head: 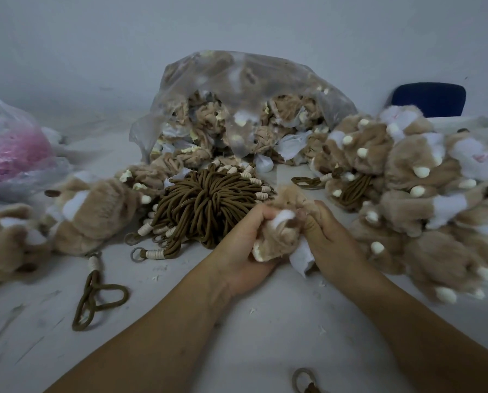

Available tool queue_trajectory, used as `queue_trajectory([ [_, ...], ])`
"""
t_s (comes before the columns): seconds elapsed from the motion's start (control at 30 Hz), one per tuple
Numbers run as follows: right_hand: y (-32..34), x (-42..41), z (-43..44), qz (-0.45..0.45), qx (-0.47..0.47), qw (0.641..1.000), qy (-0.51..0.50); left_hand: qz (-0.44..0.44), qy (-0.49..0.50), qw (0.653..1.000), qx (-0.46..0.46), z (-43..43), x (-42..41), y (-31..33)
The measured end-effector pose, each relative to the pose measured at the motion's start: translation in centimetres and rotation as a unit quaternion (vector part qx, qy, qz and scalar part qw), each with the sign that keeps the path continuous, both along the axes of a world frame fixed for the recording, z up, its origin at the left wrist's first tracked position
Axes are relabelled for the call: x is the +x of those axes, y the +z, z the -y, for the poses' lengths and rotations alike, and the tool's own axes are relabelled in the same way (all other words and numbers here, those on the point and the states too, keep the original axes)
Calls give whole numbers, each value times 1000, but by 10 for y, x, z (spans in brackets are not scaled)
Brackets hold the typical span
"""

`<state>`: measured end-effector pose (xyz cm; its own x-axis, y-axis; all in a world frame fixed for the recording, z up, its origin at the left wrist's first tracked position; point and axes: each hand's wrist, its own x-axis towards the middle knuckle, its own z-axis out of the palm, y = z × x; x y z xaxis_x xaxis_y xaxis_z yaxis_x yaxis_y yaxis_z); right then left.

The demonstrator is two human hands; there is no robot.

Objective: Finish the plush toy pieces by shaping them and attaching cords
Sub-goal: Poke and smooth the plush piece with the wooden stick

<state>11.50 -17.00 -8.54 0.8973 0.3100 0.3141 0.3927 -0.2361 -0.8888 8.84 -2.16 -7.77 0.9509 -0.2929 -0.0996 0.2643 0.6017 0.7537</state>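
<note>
Both my hands grip one tan plush toy piece (279, 234) with white patches, just above the white table near its middle. My left hand (242, 245) curls round its left side from below. My right hand (327, 236) clutches its right side, where a white fabric flap hangs down. Right behind it lies a bundle of brown cords (206, 208) with cream wrapped ends and small rings. A single looped brown cord (95, 293) lies at the left, running from a plush piece there.
A clear plastic bag (237, 109) of tan plush pieces lies open at the back. A heap of plush pieces (421, 199) fills the right side, a few more (81, 211) sit left. A bag with pink material (13, 154) is far left. A cord ring (302, 378) lies near me.
</note>
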Motion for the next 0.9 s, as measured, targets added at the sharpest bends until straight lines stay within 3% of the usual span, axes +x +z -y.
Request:
queue_trajectory([
  [0.13, -3, 7, 2, -5, -4, 1000, -20, 18, -23, 1000, -11, 3, -1, -1],
  [0.27, -7, 16, 5, -16, 27, 997, -68, 35, 13, 999, 6, 10, 1, -6],
  [0.43, -8, 17, 7, 33, 33, 995, -90, 57, 39, 997, 41, 5, 4, -9],
  [0.77, 0, 10, 0, 21, 3, 998, -59, 17, 55, 992, -108, 10, -2, -2],
  [0.9, -5, 10, 2, -22, 28, 999, -37, 31, 38, 996, -77, 7, -3, 0],
])
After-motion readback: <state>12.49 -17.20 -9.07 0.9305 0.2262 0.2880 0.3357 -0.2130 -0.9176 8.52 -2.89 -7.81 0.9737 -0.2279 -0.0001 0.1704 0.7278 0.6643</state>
